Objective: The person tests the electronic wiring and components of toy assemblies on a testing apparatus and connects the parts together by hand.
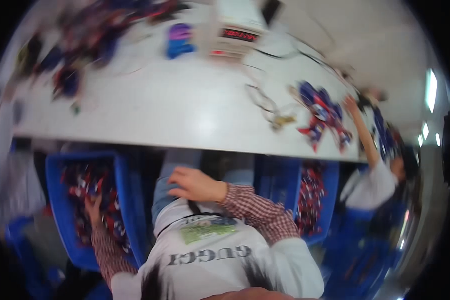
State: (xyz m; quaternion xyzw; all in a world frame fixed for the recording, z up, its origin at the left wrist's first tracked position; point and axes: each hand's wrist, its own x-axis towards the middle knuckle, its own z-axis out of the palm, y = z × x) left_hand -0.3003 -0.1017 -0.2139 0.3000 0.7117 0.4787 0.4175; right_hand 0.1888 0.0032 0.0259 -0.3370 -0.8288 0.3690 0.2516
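My left hand point(93, 207) reaches down into a blue bin point(54, 200) beside my left leg. Its fingers are blurred and partly sunk among small red, blue and white pieces point(92, 182), so any grip on a piece is hidden. Across my lap, my right hand point(197, 185) rests with its fingers stretched out and slightly apart, holding nothing visible. Checked sleeves cover both forearms. To my right stands a second blue bin point(332, 200) with similar red and blue pieces point(310, 200).
The white table point(185, 110) spans the front. On it are a box with a red digital display point(240, 32), a purple and blue object point(180, 41), a cluster of red and blue pieces point(321, 112), a heap point(100, 30) and cables. A co-worker's arm point(365, 132) reaches over the right end.
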